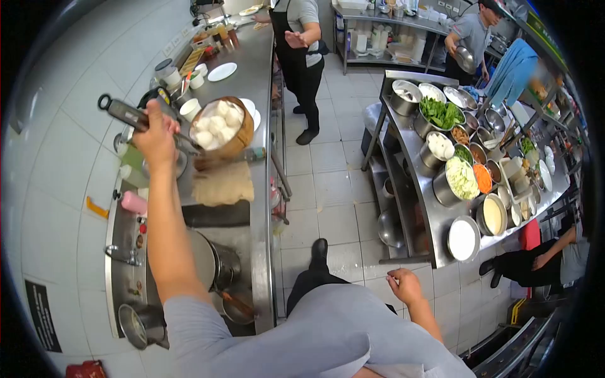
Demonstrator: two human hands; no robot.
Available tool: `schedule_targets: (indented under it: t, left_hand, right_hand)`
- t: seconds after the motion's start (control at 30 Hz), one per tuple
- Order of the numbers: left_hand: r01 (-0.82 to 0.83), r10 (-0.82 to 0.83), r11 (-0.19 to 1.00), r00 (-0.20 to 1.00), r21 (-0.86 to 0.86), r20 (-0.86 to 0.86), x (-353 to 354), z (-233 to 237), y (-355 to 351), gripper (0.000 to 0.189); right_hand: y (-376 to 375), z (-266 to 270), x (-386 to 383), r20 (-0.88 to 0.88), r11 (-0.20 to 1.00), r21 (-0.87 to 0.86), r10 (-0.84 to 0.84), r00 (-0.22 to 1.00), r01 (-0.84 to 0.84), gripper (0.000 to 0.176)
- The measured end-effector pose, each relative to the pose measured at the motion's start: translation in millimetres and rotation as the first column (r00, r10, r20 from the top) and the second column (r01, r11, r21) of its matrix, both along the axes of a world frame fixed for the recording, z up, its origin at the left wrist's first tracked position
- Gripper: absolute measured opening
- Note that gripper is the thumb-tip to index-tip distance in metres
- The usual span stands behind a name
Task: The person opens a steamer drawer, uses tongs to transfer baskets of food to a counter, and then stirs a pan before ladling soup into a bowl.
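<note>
My left hand (156, 135) is stretched out over the counter at the left, its fingers wrapped round the dark handle (126, 114) of a utensil with a hanging loop at its end. Its shaft runs toward a round brown basket (241, 135) filled with white rounded pieces (216, 125); I cannot make out the utensil's head. Below the basket lies a beige cloth (224, 184). Down by my right side, my right hand (406, 286) hangs away from any surface, fingers loosely bent and nothing visible in them.
A sink with a tap (129, 255) and a large pot (220, 258) lies below my left arm. The steel table (435, 217) at right carries several bowls of cut vegetables. One person (299, 57) stands by the counter; others are at the right. Tiled floor (331, 189) runs between.
</note>
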State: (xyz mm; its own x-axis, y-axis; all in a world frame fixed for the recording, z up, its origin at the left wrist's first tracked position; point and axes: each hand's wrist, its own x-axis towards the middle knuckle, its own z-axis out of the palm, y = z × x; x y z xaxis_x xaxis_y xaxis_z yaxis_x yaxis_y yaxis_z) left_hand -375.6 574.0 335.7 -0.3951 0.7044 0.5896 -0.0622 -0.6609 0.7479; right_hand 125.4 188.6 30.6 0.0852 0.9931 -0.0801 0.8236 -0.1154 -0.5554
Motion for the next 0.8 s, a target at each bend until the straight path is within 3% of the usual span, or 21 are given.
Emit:
schedule_targets:
  t: [0.03, 0.13, 0.23, 0.3, 0.47, 0.57, 0.63, 0.7, 0.77, 0.8]
  left_hand:
    - [0.005, -0.005, 1.0, 1.0, 0.009, 0.003, 1.5, 3.0, 31.5, 0.043]
    - [-0.2, 0.196, 0.979, 0.973, -0.028, -0.121, 1.7, 7.6, 132.8, 0.043]
    - [-0.454, 0.43, 0.891, 0.846, -0.002, -0.317, -23.3, -17.1, 246.0, 0.053]
    - [-0.531, 0.471, 0.847, 0.771, -0.025, -0.428, -41.6, -36.2, 307.9, 0.06]
    - [-0.637, 0.546, 0.768, 0.706, -0.067, -0.45, -62.4, -93.3, 414.9, 0.058]
    - [-0.648, 0.544, 0.758, 0.691, -0.074, -0.477, -67.3, -126.8, 442.1, 0.056]
    - [-0.656, 0.592, 0.751, 0.721, -0.078, -0.36, -69.8, -152.1, 448.9, 0.055]
    - [-0.649, 0.572, 0.743, 0.742, -0.164, -0.35, -84.1, -169.0, 448.5, 0.049]
    - [-0.454, 0.454, 0.89, 0.891, -0.047, -0.01, -79.2, -154.4, 406.7, 0.039]
    - [-0.437, 0.436, 0.899, 0.899, -0.024, -0.048, -79.7, -140.1, 369.5, 0.031]
  right_hand:
    - [8.6, -2.4, -1.7, 0.019, 1.0, -0.002, -0.029, 0.999, 0.029, 0.019]
    - [34.5, -6.6, 0.9, 0.05, 0.994, -0.006, -0.113, 0.992, 0.113, 0.02]
    - [69.0, 5.5, -3.8, 0.109, 0.981, -0.053, -0.178, 0.978, 0.185, 0.02]
    - [90.6, 17.3, -6.5, 0.146, 0.97, -0.1, -0.208, 0.967, 0.224, 0.02]
    - [134.6, 40.8, -11.8, 0.173, 0.921, -0.118, -0.35, 0.921, 0.372, 0.019]
    - [148.7, 40.2, -18.7, 0.194, 0.898, -0.172, -0.372, 0.908, 0.405, 0.019]
    - [160.6, 43.5, -30.5, 0.179, 0.886, -0.233, -0.367, 0.913, 0.401, 0.019]
    - [172.3, 38.5, -38.2, 0.156, 0.907, -0.222, -0.328, 0.932, 0.357, 0.019]
    - [178.8, 26.3, -33.2, 0.128, 0.932, -0.208, -0.276, 0.953, 0.298, 0.019]
    - [182.1, 16.0, -27.7, 0.148, 0.957, -0.167, -0.213, 0.966, 0.237, 0.019]
